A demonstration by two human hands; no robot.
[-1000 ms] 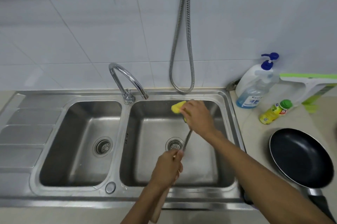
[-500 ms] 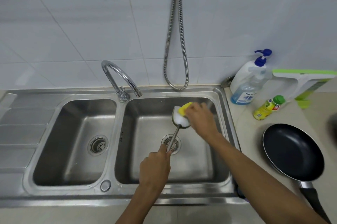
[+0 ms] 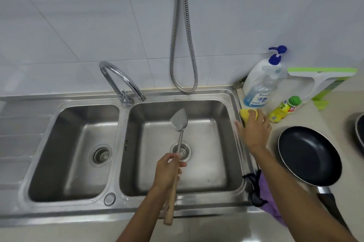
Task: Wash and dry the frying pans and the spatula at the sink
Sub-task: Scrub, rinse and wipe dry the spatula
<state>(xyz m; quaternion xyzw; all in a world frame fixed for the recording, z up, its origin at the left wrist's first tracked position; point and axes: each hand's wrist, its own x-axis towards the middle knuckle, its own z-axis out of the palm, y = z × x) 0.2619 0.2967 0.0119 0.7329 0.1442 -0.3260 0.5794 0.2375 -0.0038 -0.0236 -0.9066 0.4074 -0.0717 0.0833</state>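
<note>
The left hand point(image 3: 167, 170) is curled round the wooden handle of the steel spatula point(image 3: 180, 121), holding its blade up over the right basin of the stainless double sink point(image 3: 239, 143), above the drain. The right hand point(image 3: 254, 131) lies over the yellow sponge point(image 3: 246, 114) on the pale surface point(image 3: 325, 115) just beside the sink's right rim, fingers draped across it, thumb spread away. The black round frying pan point(image 3: 309, 155) sits on the surface to the right, and a second dark pan point(image 3: 360, 129) shows at the frame's edge.
</note>
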